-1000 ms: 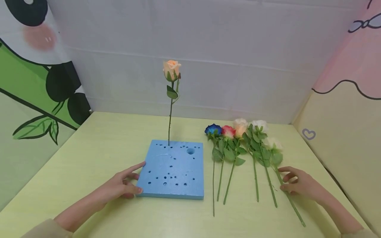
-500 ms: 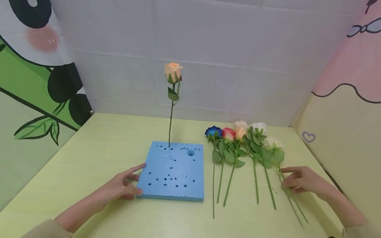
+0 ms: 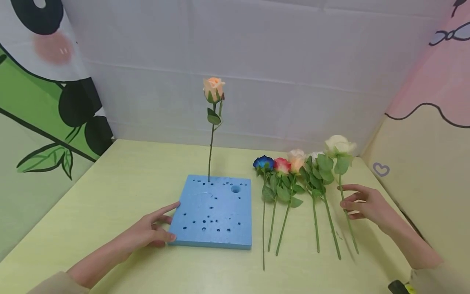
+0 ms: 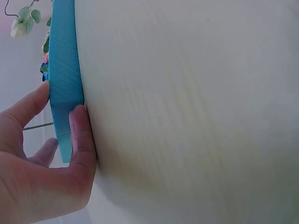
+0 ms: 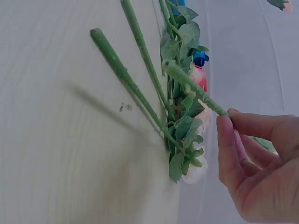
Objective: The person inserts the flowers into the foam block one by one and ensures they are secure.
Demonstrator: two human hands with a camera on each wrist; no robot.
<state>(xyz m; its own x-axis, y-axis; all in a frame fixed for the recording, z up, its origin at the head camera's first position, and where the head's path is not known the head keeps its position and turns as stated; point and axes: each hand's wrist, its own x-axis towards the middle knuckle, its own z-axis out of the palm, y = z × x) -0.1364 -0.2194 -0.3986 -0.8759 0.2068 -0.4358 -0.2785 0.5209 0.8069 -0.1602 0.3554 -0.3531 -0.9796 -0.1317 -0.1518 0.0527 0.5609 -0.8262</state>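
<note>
My left hand (image 3: 147, 229) rests at the left side of a blue foam board (image 3: 220, 208), index finger straight along its edge and thumb at the near corner. The left wrist view has fingertips against the board's side (image 4: 64, 88). A peach rose (image 3: 213, 90) stands upright in a hole at the board's back. On the right, my right hand (image 3: 371, 205) pinches the green stem of a white rose (image 3: 339, 146) between thumb and fingers. That rose is raised off the table, its stem end (image 5: 170, 68) hanging free in the right wrist view.
Between the board and my right hand lie a blue rose (image 3: 263, 162), a red-pink rose (image 3: 282, 165), a peach rose (image 3: 296, 164) and further white roses with leafy stems. A white cloth wall (image 3: 275, 81) closes off the back of the pale yellow table (image 3: 147, 171).
My right hand has taken hold of the rightmost white rose and lifted it from the table, moving up and away from me. The left hand and the board have stayed in place.
</note>
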